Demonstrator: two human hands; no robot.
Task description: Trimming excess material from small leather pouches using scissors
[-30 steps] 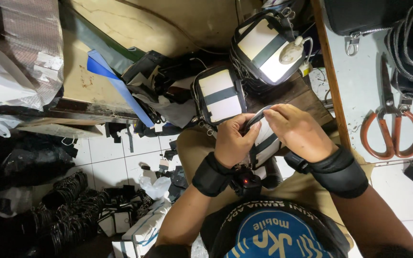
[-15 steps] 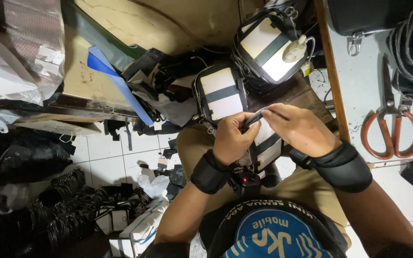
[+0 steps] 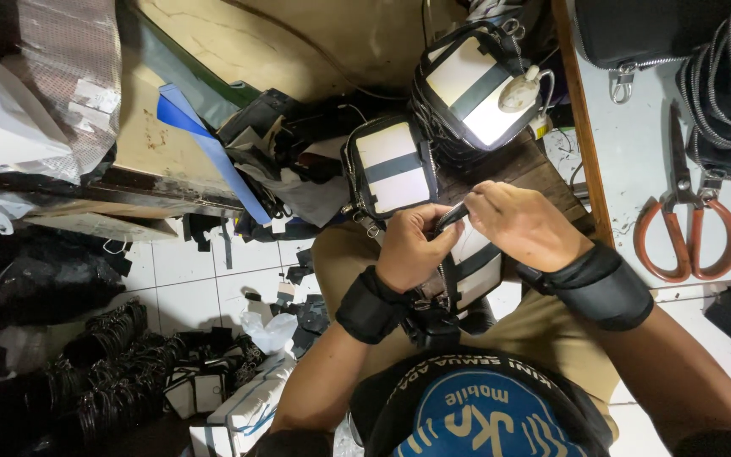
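Your left hand (image 3: 412,245) has its fingers closed around a thin dark rod-shaped tool (image 3: 450,217), pinching it near the tip, and your right hand (image 3: 522,224) meets it from the other side, fingers curled shut on the same tool's far end. Both wrists wear black cuff bands. Directly under your hands, resting on your lap, lies a small black-and-white fabric pouch with a dark centre stripe (image 3: 471,267), partly hidden by your knuckles; its dark strap hardware shows just below your left wrist.

Judging by the grip, you are working the tool at the pouch's upper edge, a fitting or threading step. The next move likely calls for a steady pinch and fine alignment while the pouch stays flat on your lap.

Just beyond your hands sit two more matching pouches: one (image 3: 388,167) near your left hand, and a larger one (image 3: 475,85) farther off with a pale rounded object on it. To your right, on the pale desk (image 3: 636,161), orange-handled scissors (image 3: 687,224) lie well apart from your hands. Black scraps litter the white tiled floor (image 3: 188,279).
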